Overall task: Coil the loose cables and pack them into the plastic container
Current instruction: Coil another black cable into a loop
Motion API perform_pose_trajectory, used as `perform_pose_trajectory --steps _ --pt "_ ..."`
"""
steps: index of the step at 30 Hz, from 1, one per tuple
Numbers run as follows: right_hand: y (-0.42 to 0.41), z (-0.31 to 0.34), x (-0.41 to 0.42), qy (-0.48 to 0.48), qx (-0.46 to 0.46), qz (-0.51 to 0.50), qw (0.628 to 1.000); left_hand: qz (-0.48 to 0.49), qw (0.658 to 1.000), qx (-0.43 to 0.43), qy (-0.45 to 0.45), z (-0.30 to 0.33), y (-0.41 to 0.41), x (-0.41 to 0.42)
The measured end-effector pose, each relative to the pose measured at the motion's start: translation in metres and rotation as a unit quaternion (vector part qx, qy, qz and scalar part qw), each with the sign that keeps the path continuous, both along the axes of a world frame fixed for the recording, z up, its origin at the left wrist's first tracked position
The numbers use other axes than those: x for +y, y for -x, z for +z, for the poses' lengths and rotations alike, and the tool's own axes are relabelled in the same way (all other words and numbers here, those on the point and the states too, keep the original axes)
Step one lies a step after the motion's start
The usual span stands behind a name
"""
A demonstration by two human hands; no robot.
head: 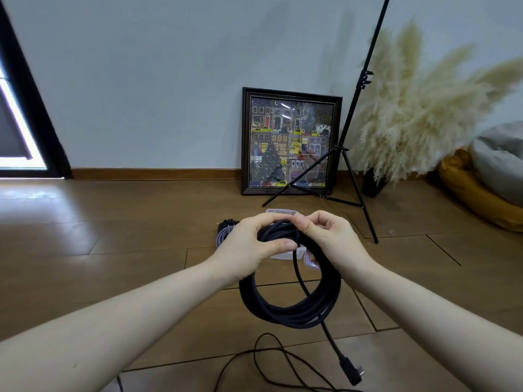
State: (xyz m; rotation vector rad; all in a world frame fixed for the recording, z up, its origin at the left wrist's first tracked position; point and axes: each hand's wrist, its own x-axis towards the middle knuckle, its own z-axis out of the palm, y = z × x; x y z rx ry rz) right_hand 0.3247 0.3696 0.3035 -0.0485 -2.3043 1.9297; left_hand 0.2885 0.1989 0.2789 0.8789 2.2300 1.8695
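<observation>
A thick black cable (285, 309) hangs in a round coil of several loops above the wooden floor. My left hand (249, 247) grips the top of the coil, thumb across the strands. My right hand (325, 236) pinches the same bundle at its top right. The cable's free end dangles down to an angled plug (351, 369). Behind my hands lies the clear plastic container (283, 212), mostly hidden. A coiled white cable and a dark one (225, 229) rest at its left side. A thin black cable (271, 360) lies loose on the floor near me.
A framed picture (290, 141) leans on the wall behind. A black light-stand tripod (351, 171) stands at the right, its legs spread on the floor. Pampas grass in a dark vase (373, 182) and a yellow cushion (475, 199) fill the far right.
</observation>
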Motion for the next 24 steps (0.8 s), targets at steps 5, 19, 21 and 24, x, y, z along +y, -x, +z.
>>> perform_pose_trajectory --steps 5,19,21,24 --pt "-0.003 0.003 0.0 0.05 0.004 -0.009 0.999 0.004 1.0 0.004 0.006 0.004 -0.003 0.003" --pt "-0.003 0.001 -0.002 0.053 0.012 -0.011 0.998 -0.031 0.999 0.0 0.007 0.008 0.003 0.004" --pt "-0.003 0.0 -0.003 0.052 0.006 -0.007 0.999 -0.034 0.999 0.001 0.002 0.009 0.003 0.003" --pt "-0.003 0.0 -0.004 0.049 -0.004 0.005 0.999 -0.016 1.0 0.003 0.006 0.011 0.004 0.003"
